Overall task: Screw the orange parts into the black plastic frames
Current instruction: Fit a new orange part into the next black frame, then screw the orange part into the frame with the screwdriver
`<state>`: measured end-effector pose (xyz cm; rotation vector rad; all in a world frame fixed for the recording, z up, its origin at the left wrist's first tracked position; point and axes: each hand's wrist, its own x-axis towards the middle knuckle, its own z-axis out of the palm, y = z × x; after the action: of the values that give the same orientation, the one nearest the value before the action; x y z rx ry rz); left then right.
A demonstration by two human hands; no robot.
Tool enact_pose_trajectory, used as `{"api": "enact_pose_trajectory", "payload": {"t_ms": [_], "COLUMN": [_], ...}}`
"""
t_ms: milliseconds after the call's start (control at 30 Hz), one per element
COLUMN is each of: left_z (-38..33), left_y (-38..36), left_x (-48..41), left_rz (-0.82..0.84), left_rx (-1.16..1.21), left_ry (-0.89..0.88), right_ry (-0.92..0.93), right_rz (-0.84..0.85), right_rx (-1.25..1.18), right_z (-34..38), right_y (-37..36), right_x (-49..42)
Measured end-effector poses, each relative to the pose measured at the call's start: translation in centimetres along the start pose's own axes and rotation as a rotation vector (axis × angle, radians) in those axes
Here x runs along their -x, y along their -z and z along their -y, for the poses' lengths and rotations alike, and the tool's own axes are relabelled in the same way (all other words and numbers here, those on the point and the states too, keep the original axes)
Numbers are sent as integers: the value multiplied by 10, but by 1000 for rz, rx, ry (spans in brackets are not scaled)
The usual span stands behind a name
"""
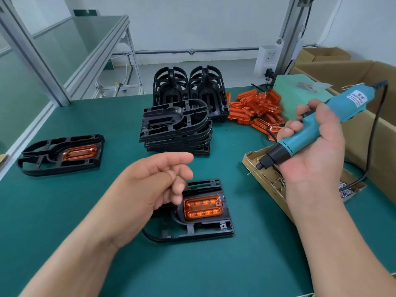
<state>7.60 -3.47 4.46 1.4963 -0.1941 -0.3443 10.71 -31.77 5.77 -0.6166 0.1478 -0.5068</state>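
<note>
- Green matting covers the work table [64, 211], which carries everything below.
- Open cardboard boxes [342, 69] stand along the table's right edge.
- Black plastic frames wait in three stacks at the back centre. Two tall stacks [188, 88] stand side by side, and a lower stack [173, 127] lies just in front of them.
- A loose pile of orange parts [257, 108] lies just to the right of the tall stacks.
- The near frame [205, 230] lies flat at the table's centre front, with an orange part [202, 207] seated in its recess.
- A second frame [62, 155] lies flat well off to the left, also with an orange insert [79, 152] seated in it.
- The left hand [150, 189] hovers over the near frame's left side, its fingers loosely curled and holding nothing.
- The right hand [315, 146] is raised above the table's right side, palm toward the camera, with its fingers wrapped round an electric screwdriver [300, 137].
- The screwdriver is teal with a black nose, and it tilts down to the left. Its black cord [372, 129] loops behind the hand.
- A shallow cardboard tray [252, 159] of small screws sits under the right hand.
- A single screw [250, 173] hangs on the bit's tip, over the tray's near left corner.
</note>
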Motion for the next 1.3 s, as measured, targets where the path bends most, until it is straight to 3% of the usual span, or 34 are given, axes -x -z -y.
{"api": "enact_pose_trajectory", "payload": {"t_ms": [167, 733, 1000, 1300], "left_z": [-3, 2, 2, 6], "left_y": [9, -26, -28, -32], "left_x": [3, 9, 6, 6], "left_rz": [43, 89, 78, 111], "left_rx": [176, -220, 38, 44], "left_ry": [40, -28, 27, 62], "right_ry": [-7, -105, -95, -95], "right_rz": [31, 266, 256, 251], "right_rx": [5, -65, -104, -157], "right_z": [-1, -31, -27, -22], "right_y": [0, -24, -24, -24], "right_x": [1, 41, 40, 39]}}
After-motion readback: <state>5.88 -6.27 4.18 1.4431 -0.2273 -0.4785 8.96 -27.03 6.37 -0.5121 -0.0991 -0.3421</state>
